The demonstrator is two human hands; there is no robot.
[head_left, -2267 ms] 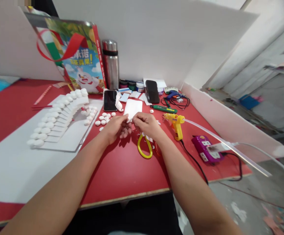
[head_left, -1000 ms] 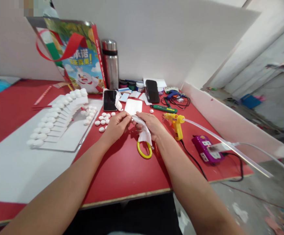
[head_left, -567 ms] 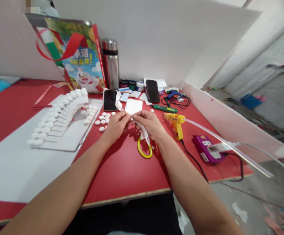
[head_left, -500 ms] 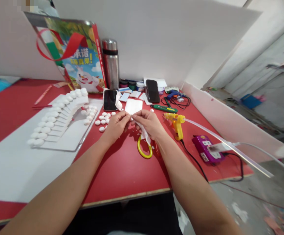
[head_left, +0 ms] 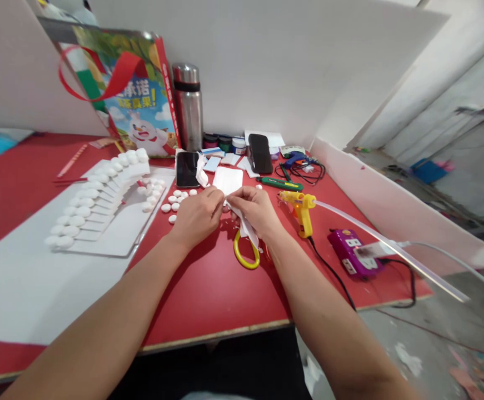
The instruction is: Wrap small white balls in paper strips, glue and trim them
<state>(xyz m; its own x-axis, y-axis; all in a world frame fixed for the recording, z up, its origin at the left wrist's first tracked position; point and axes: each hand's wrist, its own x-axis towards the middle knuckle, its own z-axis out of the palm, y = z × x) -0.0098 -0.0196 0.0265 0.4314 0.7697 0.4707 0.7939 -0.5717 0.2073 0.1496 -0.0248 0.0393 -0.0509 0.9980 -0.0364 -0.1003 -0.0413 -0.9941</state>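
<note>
Above the middle of the red table [head_left: 220, 300], my two hands meet fingertip to fingertip. My right hand [head_left: 255, 210] is closed on a crumpled white tissue [head_left: 248, 229], which hangs down below the fingers. My left hand [head_left: 198, 218] is closed in a pinch with its back turned up; whatever sits between its fingertips is hidden. Below the tissue lies a pair of scissors with a yellow handle loop [head_left: 245, 261]. Several white round pieces [head_left: 165, 208] lie just left of my left hand, and a white card [head_left: 228, 179] lies beyond the fingertips.
At left, a fan of white discs on strips [head_left: 84, 211] rests on a white board [head_left: 100, 250]. To the right are a yellow glue gun [head_left: 304, 214], a purple power strip [head_left: 352, 253] and a green pen-like tool [head_left: 281, 184]. A steel flask [head_left: 189, 111] and a bag [head_left: 141, 105] stand behind.
My left hand has rolled over so that its back faces up more and its fingers are hidden. The right hand and tissue have barely moved.
</note>
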